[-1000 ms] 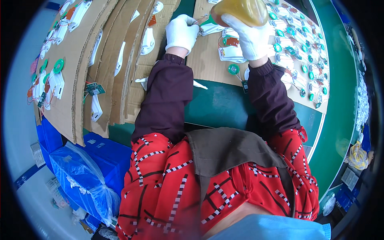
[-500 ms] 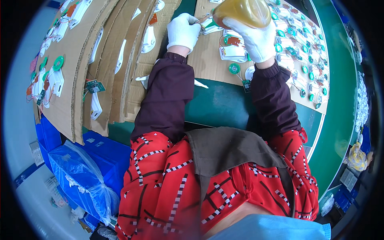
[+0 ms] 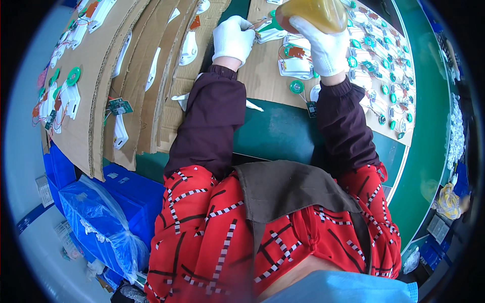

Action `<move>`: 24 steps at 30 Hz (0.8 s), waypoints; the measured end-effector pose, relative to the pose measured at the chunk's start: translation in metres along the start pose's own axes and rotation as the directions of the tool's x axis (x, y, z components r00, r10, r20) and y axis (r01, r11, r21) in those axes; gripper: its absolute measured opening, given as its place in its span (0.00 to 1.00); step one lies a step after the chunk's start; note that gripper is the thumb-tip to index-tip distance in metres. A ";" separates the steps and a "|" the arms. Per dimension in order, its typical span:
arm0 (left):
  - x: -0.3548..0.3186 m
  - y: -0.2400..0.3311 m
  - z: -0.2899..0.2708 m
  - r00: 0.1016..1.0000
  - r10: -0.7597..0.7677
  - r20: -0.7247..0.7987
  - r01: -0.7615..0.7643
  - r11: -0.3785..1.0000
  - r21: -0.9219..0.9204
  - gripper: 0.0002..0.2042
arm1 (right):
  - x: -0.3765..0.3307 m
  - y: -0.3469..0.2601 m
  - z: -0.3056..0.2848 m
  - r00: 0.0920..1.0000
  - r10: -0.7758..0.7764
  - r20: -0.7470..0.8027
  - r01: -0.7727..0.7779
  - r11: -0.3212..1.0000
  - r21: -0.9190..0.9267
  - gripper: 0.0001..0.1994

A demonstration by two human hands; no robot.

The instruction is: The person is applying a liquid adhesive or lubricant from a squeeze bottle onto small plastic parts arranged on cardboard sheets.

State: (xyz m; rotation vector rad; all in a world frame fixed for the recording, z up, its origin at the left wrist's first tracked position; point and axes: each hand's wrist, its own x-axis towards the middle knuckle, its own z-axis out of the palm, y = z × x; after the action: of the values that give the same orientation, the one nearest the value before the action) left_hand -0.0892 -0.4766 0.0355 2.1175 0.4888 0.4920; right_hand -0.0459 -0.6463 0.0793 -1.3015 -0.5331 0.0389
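Note:
My right hand (image 3: 327, 50), in a white glove, is wrapped round a soft-looking bottle of amber liquid (image 3: 323, 16), tilted above the cardboard. My left hand (image 3: 231, 41), gloved too, is closed in a pinch at the cardboard's left edge. A thin orange-brown piece (image 3: 259, 23) shows at its fingertips; what exactly they grip is too small to tell. Just right of them lies a white plastic housing (image 3: 271, 35) with a green part. Below the bottle sits another white housing (image 3: 295, 68) with an orange piece and red wires. Nearer me is a green round part (image 3: 296, 87) wired to a small circuit board (image 3: 311, 108).
Many wired white housings with green discs (image 3: 385, 76) cover the cardboard on the right. Stacked cardboard sheets (image 3: 96, 101) with more housings stand at the left. Blue bins (image 3: 134, 189), one holding a clear plastic bag, are below them. The table (image 3: 278, 131) is green.
My right hand and the bottle have shifted slightly to the right, with the bottle tilted a little differently. My left hand stays in nearly the same pinch.

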 end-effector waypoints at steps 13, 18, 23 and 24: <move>0.003 -0.003 0.004 0.999 0.044 -0.016 -0.043 0.998 0.043 0.06 | 0.008 0.024 -0.004 0.990 0.112 -0.085 -0.135 0.926 -0.351 0.24; 0.001 -0.006 -0.002 1.000 0.018 -0.018 -0.017 0.999 0.041 0.05 | -0.008 -0.041 0.021 0.975 0.220 -0.019 -0.221 0.973 -0.066 0.24; 0.002 -0.003 0.002 0.999 0.046 -0.016 -0.044 0.996 0.072 0.05 | -0.004 -0.006 0.003 1.000 0.004 0.030 -0.004 1.000 -0.006 0.25; 0.003 -0.006 0.003 0.999 0.041 -0.012 -0.040 0.998 0.053 0.05 | -0.004 -0.008 0.004 0.999 -0.033 0.036 0.033 0.999 -0.015 0.26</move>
State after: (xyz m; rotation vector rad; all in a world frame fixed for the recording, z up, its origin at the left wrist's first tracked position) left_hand -0.0866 -0.4737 0.0294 2.1797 0.4713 0.5215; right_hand -0.0535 -0.6463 0.0863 -1.3092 -0.5866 0.0309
